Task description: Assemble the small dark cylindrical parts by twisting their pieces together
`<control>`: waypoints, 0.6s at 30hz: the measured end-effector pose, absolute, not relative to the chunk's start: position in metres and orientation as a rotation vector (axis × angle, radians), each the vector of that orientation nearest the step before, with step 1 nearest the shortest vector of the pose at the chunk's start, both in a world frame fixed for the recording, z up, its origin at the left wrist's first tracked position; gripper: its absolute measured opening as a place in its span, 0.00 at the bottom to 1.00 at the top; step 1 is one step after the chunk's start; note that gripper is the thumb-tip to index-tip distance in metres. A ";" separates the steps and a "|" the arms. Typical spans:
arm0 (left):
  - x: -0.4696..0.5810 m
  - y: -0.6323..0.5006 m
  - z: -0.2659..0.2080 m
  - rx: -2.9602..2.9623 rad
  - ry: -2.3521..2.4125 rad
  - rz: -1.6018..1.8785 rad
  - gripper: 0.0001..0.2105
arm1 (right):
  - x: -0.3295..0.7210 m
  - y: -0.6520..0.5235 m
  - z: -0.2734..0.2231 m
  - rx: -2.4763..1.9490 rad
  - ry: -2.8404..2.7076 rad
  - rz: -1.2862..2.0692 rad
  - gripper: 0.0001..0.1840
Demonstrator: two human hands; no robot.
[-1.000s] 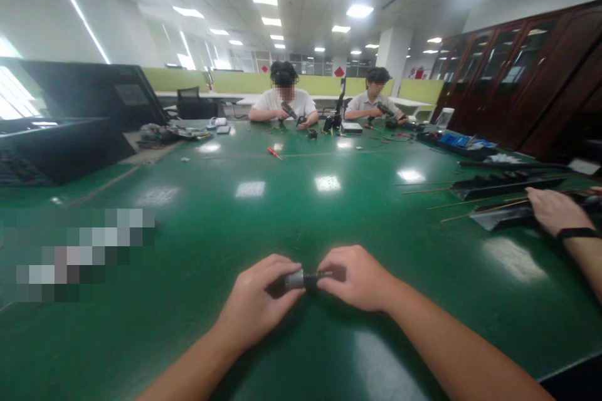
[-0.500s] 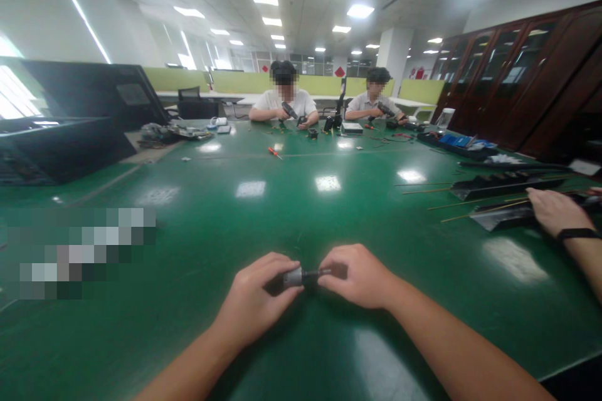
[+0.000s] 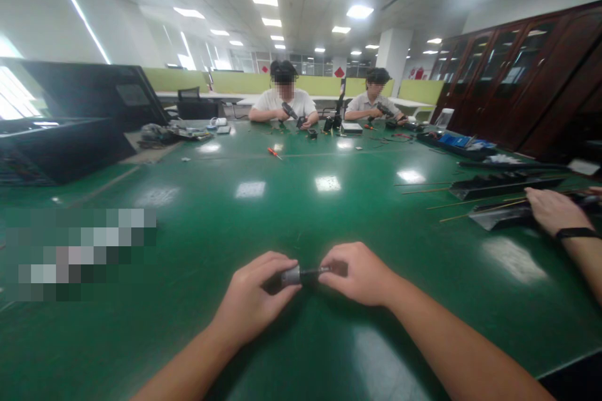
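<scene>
Low in the middle of the head view, my left hand (image 3: 256,294) is closed around a small grey cylinder (image 3: 291,275), thumb below and fingers above. A thin dark rod (image 3: 310,273) sticks out of the cylinder's right end, lying level. My right hand (image 3: 360,272) pinches the far end of that rod between thumb and forefinger. Both hands are just over the green tabletop (image 3: 301,213). What kind of part the cylinder is, I cannot make out.
At right, another person's hand (image 3: 557,210) with a black wristband rests on dark metal channels (image 3: 503,213) with thin rods. Two people sit opposite holding power drills (image 3: 289,111). An orange screwdriver (image 3: 274,153) lies mid-table. A black box (image 3: 70,150) stands left.
My hands have drawn very slightly apart, and a little more of the rod shows between them. My grip on both parts looks the same.
</scene>
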State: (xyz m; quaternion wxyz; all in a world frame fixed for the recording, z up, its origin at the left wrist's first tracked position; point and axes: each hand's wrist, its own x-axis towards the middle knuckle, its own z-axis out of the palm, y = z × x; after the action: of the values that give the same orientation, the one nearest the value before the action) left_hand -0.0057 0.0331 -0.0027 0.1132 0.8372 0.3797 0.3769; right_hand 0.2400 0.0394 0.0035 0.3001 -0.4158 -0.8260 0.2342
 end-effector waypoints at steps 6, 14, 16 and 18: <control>-0.006 0.033 -0.001 2.455 1.124 1.120 0.11 | 0.241 0.039 0.003 -1.104 -2.183 0.622 0.06; -0.006 0.032 0.001 2.466 1.126 1.128 0.11 | 0.242 0.040 0.004 -1.116 -2.193 0.619 0.07; -0.006 0.032 0.002 2.468 1.125 1.132 0.10 | 0.242 0.040 0.004 -1.118 -2.188 0.623 0.06; -0.006 0.032 0.003 2.471 1.122 1.129 0.10 | 0.243 0.040 0.004 -1.119 -2.185 0.627 0.06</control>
State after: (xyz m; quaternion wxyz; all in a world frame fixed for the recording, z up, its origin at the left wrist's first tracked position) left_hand -0.0064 0.0317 0.0031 0.1009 0.8364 0.3799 0.3821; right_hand 0.2426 0.0396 0.0043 0.2993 -0.4213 -0.8229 0.2361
